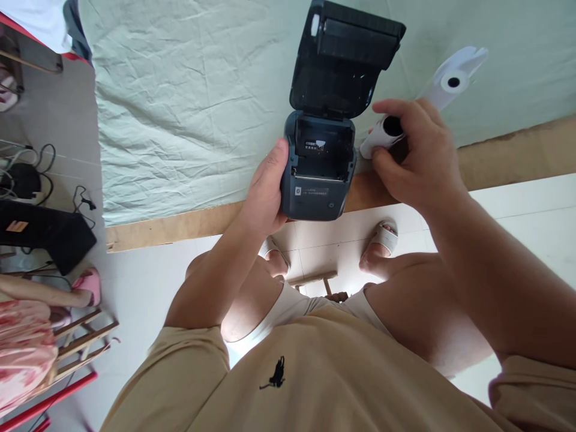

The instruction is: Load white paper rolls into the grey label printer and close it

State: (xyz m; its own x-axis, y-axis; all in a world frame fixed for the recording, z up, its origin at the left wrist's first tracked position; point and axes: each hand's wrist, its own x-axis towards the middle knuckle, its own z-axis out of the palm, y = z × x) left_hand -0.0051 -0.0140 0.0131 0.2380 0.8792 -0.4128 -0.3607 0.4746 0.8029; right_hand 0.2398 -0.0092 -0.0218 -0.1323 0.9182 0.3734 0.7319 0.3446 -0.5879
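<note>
A dark portable label printer [317, 174] is gripped along its side by my left hand [269, 189], with the thumb on its edge. Its black lid [344, 60] stands swung open, and the paper bay inside shows a small label and a metal bar. Right of the printer, my right hand [416, 153] has its thumb and fingers round a small white paper roll [382, 135] with a dark core. Behind that hand, another white roll [452, 82] with a loose paper end lies on the green cloth.
The green cloth [189, 108] covers a table with a wooden edge [198, 219]. At the left are a black box [49, 234], cables, a wooden stool [83, 342] and another person's leg with a pink slipper [92, 287]. White cloth [42, 21] lies at the upper left.
</note>
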